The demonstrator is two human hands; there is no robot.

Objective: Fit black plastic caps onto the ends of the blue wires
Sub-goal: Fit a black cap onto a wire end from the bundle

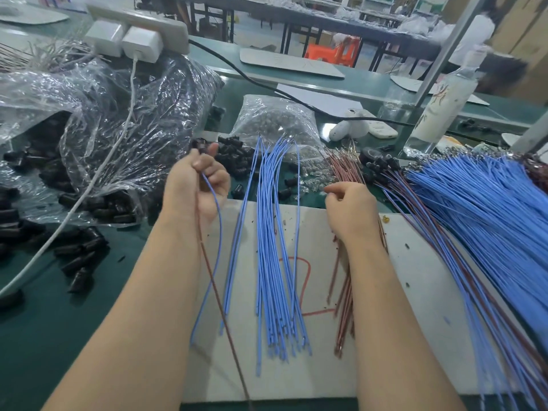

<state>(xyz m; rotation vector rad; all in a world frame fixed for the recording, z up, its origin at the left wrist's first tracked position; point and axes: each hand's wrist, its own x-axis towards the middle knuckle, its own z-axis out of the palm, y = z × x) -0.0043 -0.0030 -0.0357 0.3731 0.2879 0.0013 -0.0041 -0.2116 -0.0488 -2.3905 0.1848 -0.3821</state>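
Note:
My left hand (197, 185) is closed around a black plastic cap (201, 146) with a blue wire (218, 221) and a brown wire (218, 295) hanging from it toward me. My right hand (350, 213) hovers with fingers curled over a bunch of brown wires (344, 295); whether it pinches one I cannot tell. A loose bundle of blue wires (274, 250) lies between my hands on a white board (415, 292). Loose black caps (234, 157) are heaped beyond my left hand.
A large pile of finished blue and brown wires (480, 221) fans out at the right. Clear bags of black caps (118, 129) and small parts (275, 120) sit behind. A white cable (98, 173), a power strip (139, 28) and a bottle (439, 108) stand on the green bench.

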